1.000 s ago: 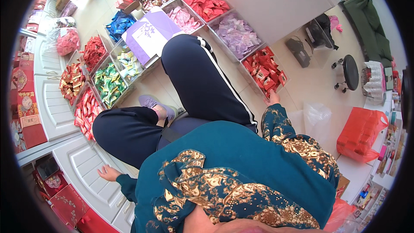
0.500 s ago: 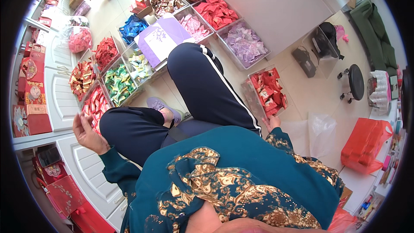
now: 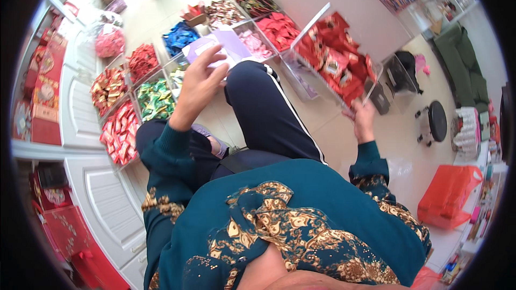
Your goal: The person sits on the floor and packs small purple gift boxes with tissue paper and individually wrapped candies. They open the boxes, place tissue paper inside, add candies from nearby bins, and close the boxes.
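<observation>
Fingers of the right hand [image 3: 364, 122] grip the lower edge of a clear plastic bin [image 3: 336, 59] of red-wrapped sweets, lifted and tilted at upper right of the frame. Left hand [image 3: 198, 83] hovers half-open, fingers loosely spread, at upper centre over the purple box [image 3: 217, 47] and floor trays of green sweets [image 3: 155, 99].

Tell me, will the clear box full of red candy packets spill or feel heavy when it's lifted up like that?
Probably a bit heavy: the clear box is packed with red packets. It may spill, since it is tilted and only the right hand grips its lower edge. Its smooth plastic walls look stiff but likely slippery. The left hand is raised apart from it.
</observation>
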Action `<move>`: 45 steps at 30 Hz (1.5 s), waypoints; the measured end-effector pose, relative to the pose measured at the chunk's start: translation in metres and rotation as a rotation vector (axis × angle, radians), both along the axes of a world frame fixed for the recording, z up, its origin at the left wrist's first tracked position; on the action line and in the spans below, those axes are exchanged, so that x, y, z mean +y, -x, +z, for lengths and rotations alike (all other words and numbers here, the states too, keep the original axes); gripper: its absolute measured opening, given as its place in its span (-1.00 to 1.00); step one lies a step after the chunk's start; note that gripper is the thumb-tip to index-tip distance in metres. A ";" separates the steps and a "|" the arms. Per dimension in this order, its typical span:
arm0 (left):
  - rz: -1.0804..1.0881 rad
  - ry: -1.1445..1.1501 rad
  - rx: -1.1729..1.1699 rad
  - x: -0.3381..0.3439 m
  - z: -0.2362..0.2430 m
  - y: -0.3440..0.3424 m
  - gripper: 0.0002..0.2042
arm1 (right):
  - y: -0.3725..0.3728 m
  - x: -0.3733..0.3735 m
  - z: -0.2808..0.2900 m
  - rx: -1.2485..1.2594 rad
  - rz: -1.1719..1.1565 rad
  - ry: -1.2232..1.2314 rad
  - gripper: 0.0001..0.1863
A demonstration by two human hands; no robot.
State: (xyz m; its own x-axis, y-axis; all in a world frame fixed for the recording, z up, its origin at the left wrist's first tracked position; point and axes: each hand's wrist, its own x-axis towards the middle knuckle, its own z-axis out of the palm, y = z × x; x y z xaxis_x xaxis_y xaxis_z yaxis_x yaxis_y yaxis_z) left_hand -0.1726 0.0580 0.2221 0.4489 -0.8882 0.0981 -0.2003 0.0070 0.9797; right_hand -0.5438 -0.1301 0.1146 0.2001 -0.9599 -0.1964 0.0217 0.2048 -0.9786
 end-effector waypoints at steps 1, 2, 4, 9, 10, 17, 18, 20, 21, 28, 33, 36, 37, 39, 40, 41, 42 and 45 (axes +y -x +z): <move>-0.054 -0.010 -0.057 -0.009 0.010 -0.007 -0.47 | -0.022 -0.016 0.019 0.005 0.050 0.071 -0.46; -0.058 0.001 -0.036 -0.016 0.020 -0.013 -0.40 | -0.047 -0.029 0.037 0.011 0.071 0.130 -0.49; -0.074 0.026 0.036 -0.015 0.041 -0.028 -0.24 | -0.100 -0.045 0.074 -0.024 0.186 0.213 -0.51; 0.136 0.202 0.206 0.046 0.082 -0.073 -0.10 | -0.234 -0.031 0.154 0.049 0.531 0.596 -0.51; 0.160 0.218 0.241 0.066 0.083 -0.079 -0.16 | -0.258 -0.020 0.165 0.099 0.549 0.692 -0.50; 0.552 0.170 0.596 0.263 0.017 -0.099 -0.55 | -0.421 0.121 0.173 0.193 1.128 1.044 -0.66; 0.619 0.207 0.782 0.291 -0.002 -0.095 -0.57 | -0.441 0.148 0.164 0.248 1.282 1.027 -0.66; 0.769 0.186 0.809 0.337 -0.034 -0.067 -0.59 | -0.472 0.190 0.153 0.254 1.590 0.991 -0.67; 0.848 0.208 0.769 0.348 -0.054 -0.041 -0.59 | -0.474 0.206 0.144 0.326 1.680 0.978 -0.65; 1.250 0.232 1.258 0.434 -0.203 0.050 -0.59 | -0.467 0.200 0.127 0.174 1.913 0.698 -0.60; 1.510 0.183 1.232 0.463 -0.303 0.031 -0.58 | -0.438 0.136 0.139 0.246 1.681 0.516 -0.62; 1.602 0.213 1.347 0.480 -0.347 0.011 -0.58 | -0.421 0.107 0.132 0.268 1.579 0.315 -0.61; 1.626 0.232 1.371 0.484 -0.362 0.000 -0.57 | -0.415 0.101 0.128 0.266 1.549 0.274 -0.61; 1.632 0.329 1.451 0.484 -0.389 -0.021 -0.57 | -0.406 0.093 0.120 0.290 1.493 0.200 -0.62; 1.628 0.399 1.439 0.483 -0.399 -0.029 -0.57 | -0.402 0.090 0.116 0.294 1.481 0.173 -0.62; 1.678 0.436 1.438 0.480 -0.408 -0.037 -0.58 | -0.398 0.088 0.113 0.300 1.469 0.148 -0.61; 1.654 0.451 1.441 0.480 -0.415 -0.045 -0.59 | -0.394 0.085 0.110 0.300 1.471 0.108 -0.60; 1.691 0.361 1.479 0.483 -0.422 -0.058 -0.61 | -0.385 0.078 0.104 0.326 1.472 0.123 -0.61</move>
State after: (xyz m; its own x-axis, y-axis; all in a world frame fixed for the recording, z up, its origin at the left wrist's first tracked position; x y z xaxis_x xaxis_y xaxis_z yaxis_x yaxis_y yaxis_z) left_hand -0.1145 0.5413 -0.2001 0.4108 0.2250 -0.8835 0.4110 0.8193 0.3998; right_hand -0.1591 -0.0519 0.2190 0.9335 0.0388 -0.3565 -0.3387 -0.2310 -0.9121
